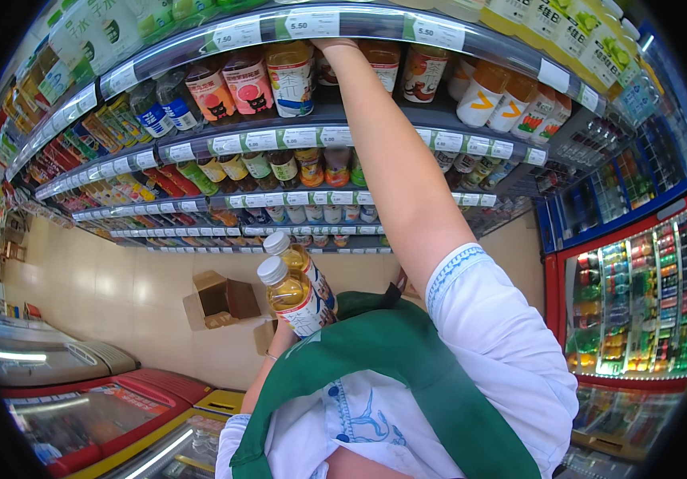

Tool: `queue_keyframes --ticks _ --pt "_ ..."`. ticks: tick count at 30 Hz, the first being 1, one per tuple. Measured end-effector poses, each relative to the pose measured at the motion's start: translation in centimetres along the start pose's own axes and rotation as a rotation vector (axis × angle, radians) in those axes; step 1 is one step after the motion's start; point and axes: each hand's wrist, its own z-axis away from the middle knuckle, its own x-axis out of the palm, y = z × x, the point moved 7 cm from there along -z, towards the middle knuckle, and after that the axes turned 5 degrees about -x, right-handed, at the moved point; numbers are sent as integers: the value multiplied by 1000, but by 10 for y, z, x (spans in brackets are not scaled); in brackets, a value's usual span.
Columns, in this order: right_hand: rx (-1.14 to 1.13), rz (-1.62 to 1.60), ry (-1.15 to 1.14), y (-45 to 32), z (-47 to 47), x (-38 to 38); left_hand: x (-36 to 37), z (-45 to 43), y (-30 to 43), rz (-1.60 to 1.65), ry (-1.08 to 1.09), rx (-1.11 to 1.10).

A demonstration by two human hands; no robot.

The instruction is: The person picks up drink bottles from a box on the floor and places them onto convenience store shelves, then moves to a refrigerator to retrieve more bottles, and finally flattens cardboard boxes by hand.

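Note:
Two plastic bottles of pale amber tea point(298, 299) with white caps and white-and-blue labels stand against my green apron point(379, 341). My left hand point(285, 336) holds them from below, its fingers mostly hidden behind the bottles. Stretched up and forward, my right arm ends at an upper drink shelf, where my right hand point(334, 44) reaches in among the bottles. The shelf edge above hides its fingers. Just left of the wrist is a similar amber tea bottle point(290, 81); a tea bottle with a white label point(382, 64) stands just right of it.
Shelves with a price-tag rail point(310, 139) hold rows of bottled drinks. An open cardboard box point(223, 299) sits on the tiled floor point(140, 287). Red-framed chest freezers point(98, 413) stand behind at left, and a lit drinks fridge point(634, 299) is at right.

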Motion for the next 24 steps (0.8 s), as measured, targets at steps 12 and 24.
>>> queue_keyframes --ticks 12,24 --pt "107 36 -105 -13 68 -12 -10 26 1 -21 53 9" --pt "-400 -350 487 -35 161 -65 1 4 1 -31 18 3"
